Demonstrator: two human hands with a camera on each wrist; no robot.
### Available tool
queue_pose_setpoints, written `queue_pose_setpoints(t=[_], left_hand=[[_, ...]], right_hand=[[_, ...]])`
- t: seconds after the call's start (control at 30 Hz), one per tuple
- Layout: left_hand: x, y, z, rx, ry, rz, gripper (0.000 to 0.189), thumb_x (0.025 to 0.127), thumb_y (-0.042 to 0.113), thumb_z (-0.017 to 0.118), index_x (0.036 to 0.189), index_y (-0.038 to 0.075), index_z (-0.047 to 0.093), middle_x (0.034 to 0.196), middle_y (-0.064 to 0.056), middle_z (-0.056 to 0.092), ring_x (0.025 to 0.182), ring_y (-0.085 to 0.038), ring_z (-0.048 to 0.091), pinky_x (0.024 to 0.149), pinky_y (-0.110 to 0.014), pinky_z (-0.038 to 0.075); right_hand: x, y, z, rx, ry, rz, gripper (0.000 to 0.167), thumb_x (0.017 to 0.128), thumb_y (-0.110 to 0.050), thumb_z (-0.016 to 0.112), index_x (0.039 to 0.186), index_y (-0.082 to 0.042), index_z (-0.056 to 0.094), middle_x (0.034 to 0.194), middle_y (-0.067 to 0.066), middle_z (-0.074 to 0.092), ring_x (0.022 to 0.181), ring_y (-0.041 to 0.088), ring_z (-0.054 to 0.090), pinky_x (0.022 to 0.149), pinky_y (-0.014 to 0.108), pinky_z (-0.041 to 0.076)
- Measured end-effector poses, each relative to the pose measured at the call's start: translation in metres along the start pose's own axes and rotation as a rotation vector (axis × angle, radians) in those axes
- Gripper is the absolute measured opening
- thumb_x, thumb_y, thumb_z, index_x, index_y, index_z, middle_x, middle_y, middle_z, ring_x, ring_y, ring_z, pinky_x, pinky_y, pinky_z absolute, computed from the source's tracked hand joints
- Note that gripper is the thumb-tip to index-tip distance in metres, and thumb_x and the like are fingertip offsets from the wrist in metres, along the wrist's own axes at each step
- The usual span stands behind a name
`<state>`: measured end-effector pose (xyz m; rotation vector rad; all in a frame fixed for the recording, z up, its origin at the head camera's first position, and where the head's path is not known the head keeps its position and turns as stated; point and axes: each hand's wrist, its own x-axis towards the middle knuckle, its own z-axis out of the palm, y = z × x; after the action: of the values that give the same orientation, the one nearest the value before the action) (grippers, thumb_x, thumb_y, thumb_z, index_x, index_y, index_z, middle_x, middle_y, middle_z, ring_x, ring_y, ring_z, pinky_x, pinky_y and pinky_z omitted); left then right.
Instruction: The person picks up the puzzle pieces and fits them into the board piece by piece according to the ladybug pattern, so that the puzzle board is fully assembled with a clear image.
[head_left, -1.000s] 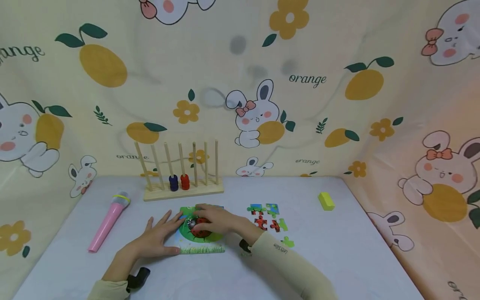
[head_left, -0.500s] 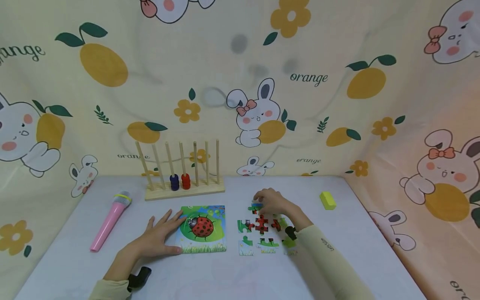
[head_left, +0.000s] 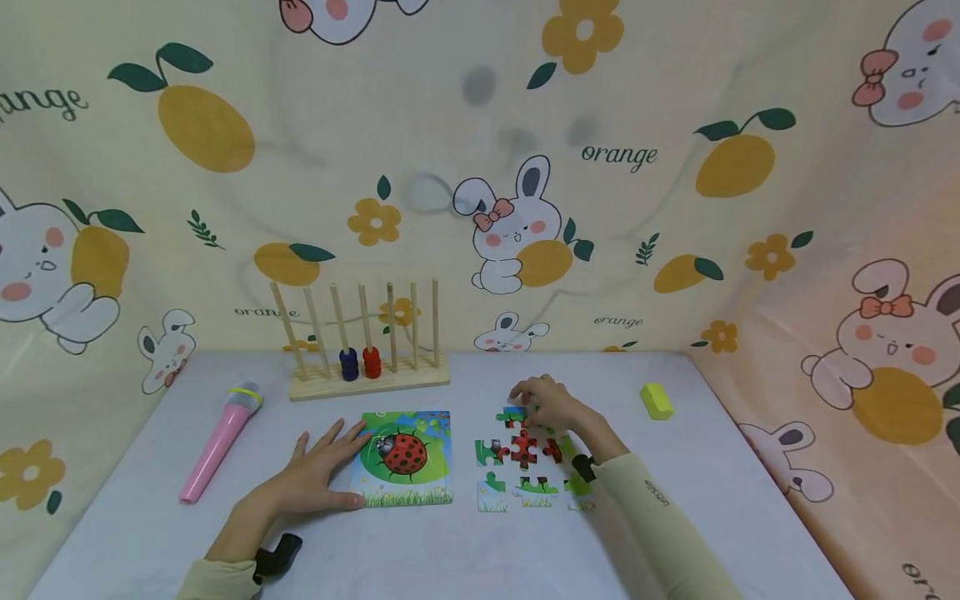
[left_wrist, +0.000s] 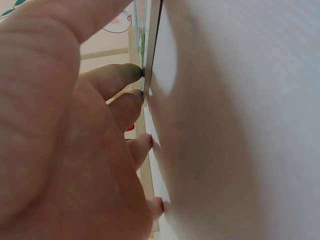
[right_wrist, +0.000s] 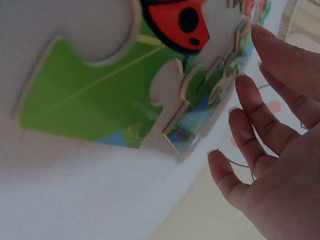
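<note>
The left hand (head_left: 318, 475) has its fingers (head_left: 346, 448) spread, while the right hand (head_left: 553, 405) curves loosely.

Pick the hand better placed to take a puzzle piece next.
Probably the right hand: it is at the loose puzzle pieces, while the left hand touches the ladybug board, farther from them.

head: high, forward-down | wrists: close, tilted | head + right wrist: share puzzle pieces (head_left: 523, 450)

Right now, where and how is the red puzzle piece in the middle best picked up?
Probably by two opposite edges of the red puzzle piece, pinched from above: it lies flat, its outline has knobs sticking out, and other pieces around it would likely crowd a sideways approach.
</note>
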<state>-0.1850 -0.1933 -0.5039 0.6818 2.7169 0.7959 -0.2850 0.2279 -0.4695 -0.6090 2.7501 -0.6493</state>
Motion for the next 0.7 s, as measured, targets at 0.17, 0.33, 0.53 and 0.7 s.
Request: queue_pose_setpoints(t=[0.17, 0.33, 0.53, 0.7], left_hand=[[-0.0004, 0.0013, 0.0002, -0.007, -0.003, -0.007, 0.100, 0.075, 0.060, 0.078, 0.154, 0.012, 0.039, 0.163, -0.013, 0.024, 0.148, -0.049, 0.006, 0.104, -0.079, -0.008], [-0.0006, 0.0008, 0.0008, -0.005, -0.008, -0.016, 0.100, 0.076, 0.060, 0.077, 0.154, 0.013, 0.038, 0.164, -0.012, 0.023, 0.148, -0.048, 0.006, 0.104, -0.079, -0.008], [-0.0001, -0.0006, 0.0018, -0.003, -0.008, -0.018, 0.100, 0.075, 0.061, 0.077, 0.155, 0.014, 0.038, 0.164, -0.012, 0.023, 0.149, -0.048, 0.006, 0.104, -0.078, -0.008], [0.0000, 0.0002, 0.0014, -0.009, -0.012, -0.021, 0.100, 0.075, 0.060, 0.078, 0.155, 0.014, 0.038, 0.164, -0.012, 0.023, 0.148, -0.048, 0.005, 0.104, -0.078, -0.008]], right_hand=[[0.0018, -0.0017, 0.0020, -0.031, -0.005, 0.009, 0.045, 0.079, -0.003, 0.082, 0.121, -0.009, 0.068, 0.102, 0.004, 0.061, 0.098, 0.023, 0.047, 0.092, 0.052, 0.037], [0.0035, -0.0027, 0.0038, -0.055, -0.001, 0.009, 0.043, 0.078, -0.003, 0.083, 0.118, -0.012, 0.069, 0.101, 0.002, 0.061, 0.098, 0.022, 0.046, 0.092, 0.050, 0.037], [0.0033, -0.0047, 0.0042, -0.059, 0.001, 0.036, 0.043, 0.078, -0.003, 0.083, 0.117, -0.014, 0.069, 0.100, 0.001, 0.059, 0.099, 0.022, 0.046, 0.092, 0.050, 0.037], [0.0018, -0.0065, 0.0038, -0.061, 0.003, 0.038, 0.039, 0.079, -0.003, 0.083, 0.114, -0.015, 0.070, 0.103, 0.002, 0.060, 0.100, 0.023, 0.047, 0.093, 0.051, 0.038]])
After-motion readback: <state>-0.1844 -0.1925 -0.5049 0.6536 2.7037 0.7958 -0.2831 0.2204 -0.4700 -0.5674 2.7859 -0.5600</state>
